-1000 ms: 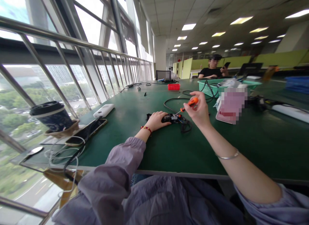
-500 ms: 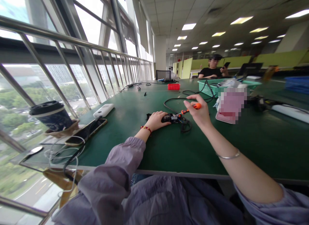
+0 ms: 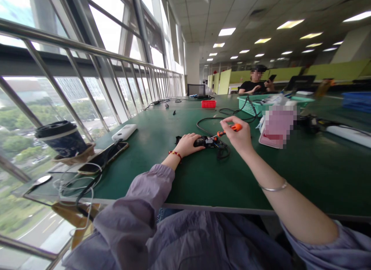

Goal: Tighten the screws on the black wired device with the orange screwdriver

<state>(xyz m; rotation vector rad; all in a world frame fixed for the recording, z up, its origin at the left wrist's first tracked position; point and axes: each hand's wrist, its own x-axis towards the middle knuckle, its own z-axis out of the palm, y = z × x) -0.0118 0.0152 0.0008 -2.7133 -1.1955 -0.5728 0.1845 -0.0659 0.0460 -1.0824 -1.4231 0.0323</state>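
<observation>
Orange-handled screwdriver [image 3: 221,134] lying flatter than before | right hand [image 3: 240,136] gripping it | left hand [image 3: 188,145] clasping black device [image 3: 209,143], seemingly bracing it

screwdriver handle [image 3: 237,127]: smooth plastic | tabletop [image 3: 145,158]: glossy | railing [image 3: 58,43]: shiny metal | sleeve [image 3: 150,185]: matt cloth

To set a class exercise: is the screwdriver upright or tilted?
Tilted: the orange-handled screwdriver slants from the right hand down toward the black device, partly under the left hand. Contact is too small to confirm.
</observation>
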